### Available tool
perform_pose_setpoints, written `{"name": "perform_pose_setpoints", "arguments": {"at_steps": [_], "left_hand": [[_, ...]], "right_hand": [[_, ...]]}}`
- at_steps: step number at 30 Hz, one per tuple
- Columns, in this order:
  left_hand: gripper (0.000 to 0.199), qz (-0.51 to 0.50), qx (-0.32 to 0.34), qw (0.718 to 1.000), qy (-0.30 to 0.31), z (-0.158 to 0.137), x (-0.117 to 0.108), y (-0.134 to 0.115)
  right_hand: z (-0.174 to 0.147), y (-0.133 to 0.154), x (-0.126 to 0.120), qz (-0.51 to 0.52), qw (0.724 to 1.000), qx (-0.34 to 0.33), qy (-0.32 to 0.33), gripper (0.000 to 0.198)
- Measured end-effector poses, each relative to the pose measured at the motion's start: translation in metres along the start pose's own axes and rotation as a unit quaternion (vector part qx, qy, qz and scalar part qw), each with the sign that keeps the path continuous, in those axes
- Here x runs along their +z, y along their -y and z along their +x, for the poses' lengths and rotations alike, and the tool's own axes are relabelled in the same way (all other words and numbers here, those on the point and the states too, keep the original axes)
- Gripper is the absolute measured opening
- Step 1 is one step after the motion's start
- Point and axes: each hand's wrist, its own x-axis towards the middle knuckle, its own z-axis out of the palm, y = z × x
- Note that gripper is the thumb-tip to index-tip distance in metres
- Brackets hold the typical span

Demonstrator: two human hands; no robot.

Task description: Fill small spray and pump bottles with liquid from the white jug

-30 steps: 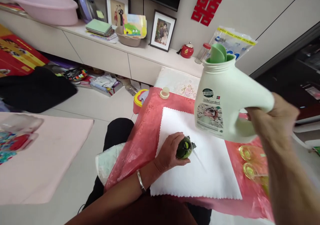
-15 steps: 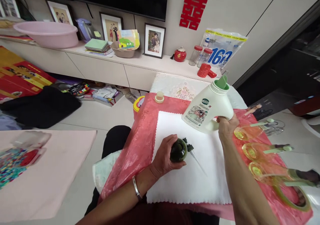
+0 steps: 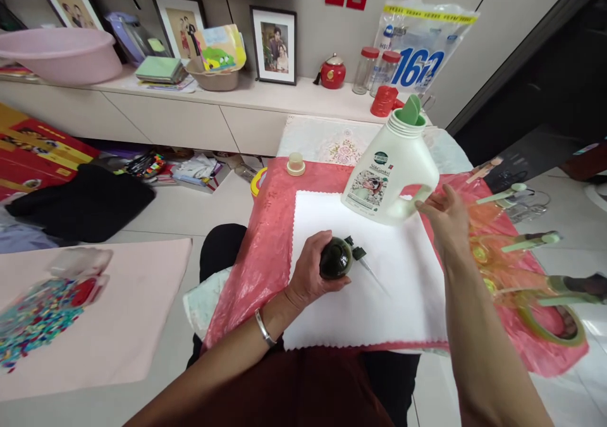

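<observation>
My left hand (image 3: 310, 267) is wrapped round a dark green bottle (image 3: 336, 258), seen from above over the white mat (image 3: 370, 319). Beside it on the mat lies a pump top (image 3: 359, 253) with a black head and a thin clear tube. A pale green detergent jug (image 3: 379, 174) stands at the mat's far edge, uncapped, with a green spout in its mouth. Just right of the jug's handle is my right hand (image 3: 448, 221), fingers apart and holding nothing; its thumb is close to the handle, and whether it touches I cannot tell. A translucent cap (image 3: 295, 164) sits on the red plastic sheet (image 3: 246, 288).
Several see-through yellow vessels (image 3: 509, 247) with pale green stems are at the right, near a tape roll (image 3: 552, 322). A low cabinet (image 3: 171, 111) runs behind, with a red pot (image 3: 332, 73) and jars on it. Small coloured pieces (image 3: 42, 316) lie on a pink surface at left.
My right hand has let go of the jug's handle and opened to its right. The jug now rests on the mat. My left hand still holds the bottle; the view has tipped downward.
</observation>
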Motion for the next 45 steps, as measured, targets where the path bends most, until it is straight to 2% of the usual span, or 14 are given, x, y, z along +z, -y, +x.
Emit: {"name": "perform_pose_setpoints", "arguments": {"at_steps": [3, 6, 9, 14, 16, 18, 22, 24, 25, 27, 29, 34, 37, 45], "left_hand": [[0.095, -0.009, 0.01, 1.0, -0.007, 0.002, 0.0, -0.001], [0.093, -0.016, 0.018, 1.0, -0.015, 0.003, 0.0, -0.002], [0.096, -0.006, 0.018, 1.0, -0.01, 0.003, -0.001, -0.002], [0.093, -0.01, 0.024, 1.0, -0.015, 0.004, 0.0, -0.002], [0.092, -0.02, 0.027, 0.999, -0.021, 0.004, 0.001, -0.003], [0.092, -0.027, 0.026, 0.999, -0.022, 0.003, 0.001, -0.003], [0.095, -0.026, 0.007, 1.0, -0.008, 0.002, 0.002, -0.001], [0.097, -0.019, -0.005, 1.0, 0.003, 0.002, 0.002, 0.0], [0.098, -0.018, -0.008, 1.0, 0.007, 0.002, 0.002, 0.0], [0.098, -0.022, -0.009, 1.0, 0.011, 0.002, 0.001, 0.0], [0.097, -0.03, -0.006, 0.999, 0.008, 0.002, 0.002, 0.0], [0.098, -0.035, -0.011, 0.999, 0.009, 0.002, 0.003, 0.001], [0.099, -0.038, -0.015, 0.999, 0.009, 0.001, 0.004, 0.001], [0.101, -0.04, -0.013, 0.999, 0.012, 0.003, 0.002, -0.001]], "right_hand": [[-0.039, -0.01, -0.004, -0.034, 0.999, 0.032, -0.004, 0.084], [-0.084, -0.006, 0.007, -0.083, 0.99, 0.028, 0.11, 0.064], [-0.116, 0.009, 0.029, -0.138, 0.968, 0.002, 0.21, 0.046], [-0.131, 0.029, 0.056, -0.234, 0.94, -0.019, 0.248, 0.023], [-0.129, 0.031, 0.059, -0.251, 0.936, -0.02, 0.247, 0.012], [-0.124, 0.032, 0.056, -0.246, 0.94, -0.025, 0.234, 0.009], [-0.111, 0.041, 0.031, -0.184, 0.967, -0.041, 0.173, 0.034], [-0.108, 0.056, 0.017, -0.059, 0.989, -0.055, 0.121, 0.045], [-0.108, 0.066, 0.012, 0.039, 0.993, -0.062, 0.089, 0.045], [-0.111, 0.089, 0.006, 0.216, 0.972, -0.082, 0.032, 0.038], [-0.117, 0.113, 0.005, 0.29, 0.95, -0.111, 0.02, 0.03], [-0.129, 0.146, 0.016, 0.286, 0.945, -0.15, 0.056, 0.023], [-0.131, 0.146, 0.026, 0.282, 0.945, -0.153, 0.07, 0.025], [-0.132, 0.137, 0.054, 0.328, 0.93, -0.107, 0.129, 0.028]]}}
